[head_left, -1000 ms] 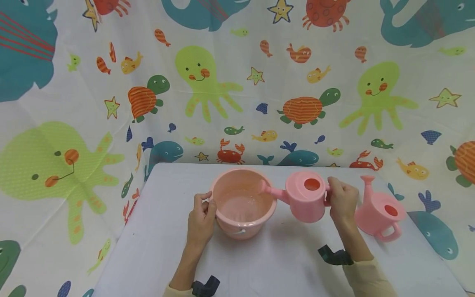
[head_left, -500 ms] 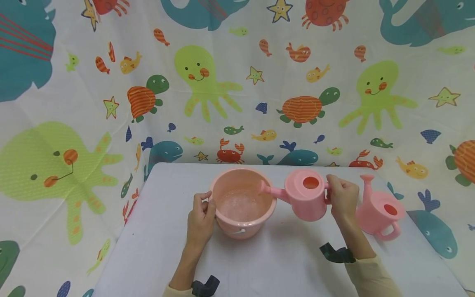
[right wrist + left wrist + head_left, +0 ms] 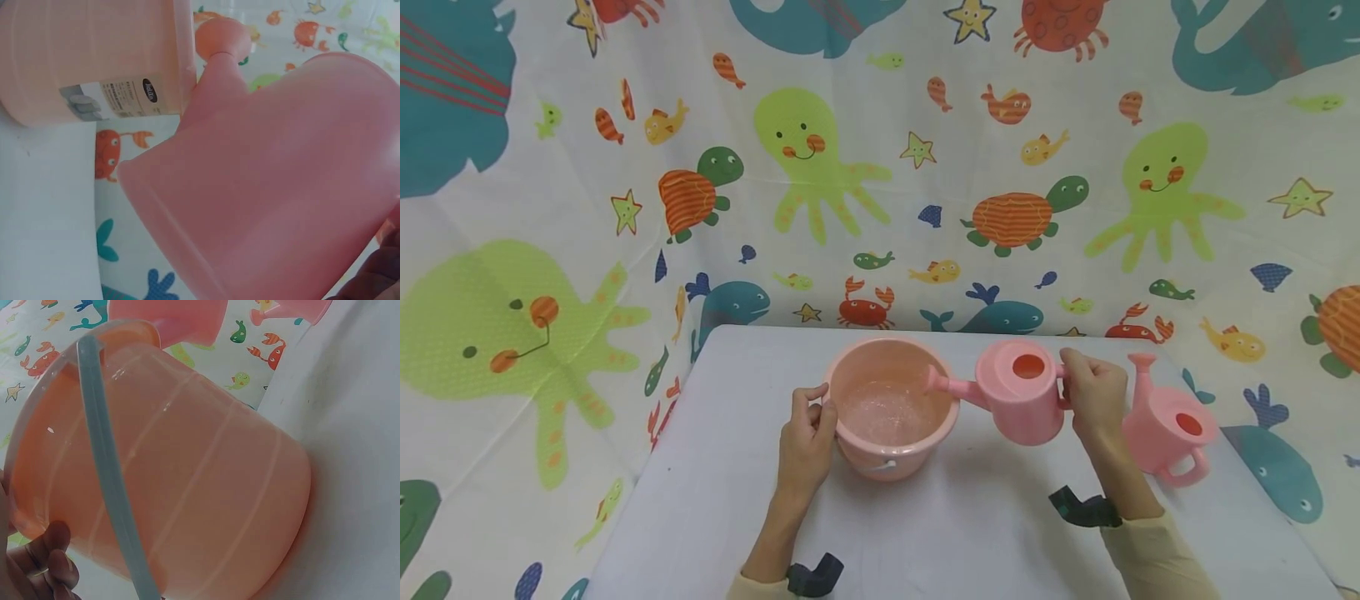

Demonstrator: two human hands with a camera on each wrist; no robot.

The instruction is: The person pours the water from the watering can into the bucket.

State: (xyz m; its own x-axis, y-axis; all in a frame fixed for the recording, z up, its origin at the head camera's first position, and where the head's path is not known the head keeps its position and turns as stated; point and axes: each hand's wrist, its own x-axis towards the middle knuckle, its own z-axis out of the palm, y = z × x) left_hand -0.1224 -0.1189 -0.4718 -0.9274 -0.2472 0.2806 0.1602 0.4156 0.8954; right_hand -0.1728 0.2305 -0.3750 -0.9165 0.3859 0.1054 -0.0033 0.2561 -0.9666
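A peach plastic bucket (image 3: 891, 462) stands on the white table, with rippled water (image 3: 887, 412) inside. At its left rim, my left hand (image 3: 805, 446) pinches the edge between thumb and fingers. My right hand (image 3: 1093, 396) grips the handle of a pink watering can (image 3: 1026, 408), held up off the table and tipped towards the bucket. The can's spout rose (image 3: 934, 379) reaches over the bucket's right rim. In the left wrist view, the bucket's grey handle (image 3: 109, 462) hangs down its side. The right wrist view has the can's underside nearest, with the bucket's label (image 3: 119, 99) behind.
A second pink watering can (image 3: 1168, 433) stands upright on the table's right side, close beyond my right forearm. Behind the white table (image 3: 730, 375) hangs a curtain (image 3: 857, 167) printed with sea animals. A dark strap-mounted device sits on each wrist.
The watering can's body has risen slightly, tipping a little more towards the bucket. Ripples on the water have shifted. My left hand and the bucket stay put.
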